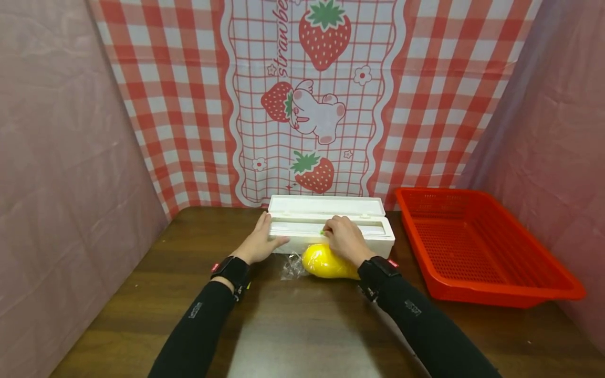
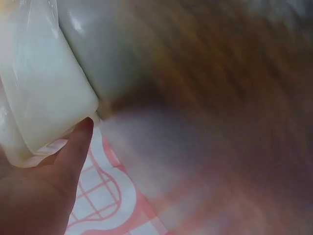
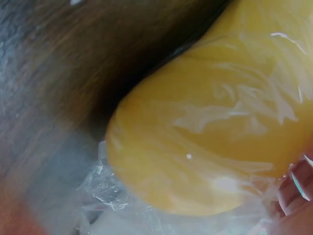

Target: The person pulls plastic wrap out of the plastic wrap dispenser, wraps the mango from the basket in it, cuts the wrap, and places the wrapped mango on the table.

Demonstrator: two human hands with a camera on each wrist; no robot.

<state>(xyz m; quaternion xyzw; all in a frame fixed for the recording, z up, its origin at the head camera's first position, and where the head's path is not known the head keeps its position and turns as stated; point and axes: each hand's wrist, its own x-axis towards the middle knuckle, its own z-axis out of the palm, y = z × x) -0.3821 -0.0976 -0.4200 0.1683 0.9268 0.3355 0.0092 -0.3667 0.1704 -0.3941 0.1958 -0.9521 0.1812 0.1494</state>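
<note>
A white plastic-wrap dispenser box (image 1: 288, 243) stands on the table with its lid (image 1: 326, 205) raised at the back. My left hand (image 1: 256, 242) rests against the box's left end, fingers straight and thumb along the front; the left wrist view shows a finger (image 2: 78, 152) touching the corner. Over the slot, my right hand (image 1: 347, 239) pinches a small green slider (image 1: 323, 232), mostly hidden by the fingers. Beneath that hand, a rounded yellow squash-like item (image 1: 321, 261) lies in front of the box. Clear film (image 3: 230, 103) covers it, its loose end crumpled at the left.
To the right sits a red plastic basket (image 1: 501, 290). A red-and-white checked cloth (image 1: 198, 105) with strawberries hangs behind the box, and pink cloths hang at both sides. Brown wooden tabletop (image 1: 179, 273) extends left and in front.
</note>
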